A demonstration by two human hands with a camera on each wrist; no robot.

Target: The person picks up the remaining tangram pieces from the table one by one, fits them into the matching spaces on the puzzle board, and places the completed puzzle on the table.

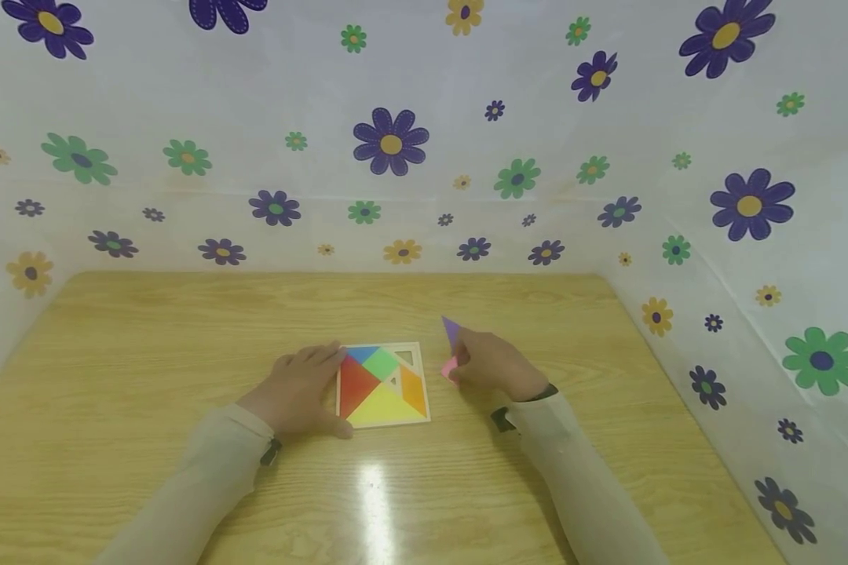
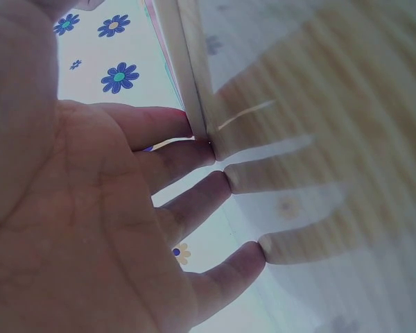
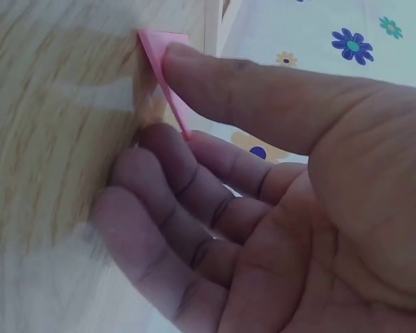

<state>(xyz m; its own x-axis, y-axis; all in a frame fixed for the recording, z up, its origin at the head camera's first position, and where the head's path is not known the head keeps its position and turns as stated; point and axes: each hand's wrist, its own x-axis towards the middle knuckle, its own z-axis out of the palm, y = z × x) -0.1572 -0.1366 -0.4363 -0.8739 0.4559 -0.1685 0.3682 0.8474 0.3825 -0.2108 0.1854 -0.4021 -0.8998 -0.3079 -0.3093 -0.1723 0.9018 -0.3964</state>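
Note:
A square wooden tangram tray (image 1: 425,384) lies on the table, filled with red (image 1: 357,387), blue (image 1: 363,355), green (image 1: 381,363), yellow (image 1: 387,405) and orange (image 1: 413,390) pieces. Two triangular gaps show bare wood, one at the upper right corner and one near the middle. Along the tray's left edge rests my left hand (image 1: 293,396), fingers extended, fingertips on the table in the left wrist view. Right of the tray, my right hand (image 1: 495,365) pinches a pink triangle (image 3: 154,50) by the thumb, close over the table. A purple triangle (image 1: 451,329) pokes out beyond its fingers, partly hidden.
The wood-grain table (image 1: 184,329) reaches back to a white flowered cloth (image 1: 424,94), which also hangs along the left and right sides. A bright light reflection (image 1: 376,510) lies on the tabletop in front of the tray.

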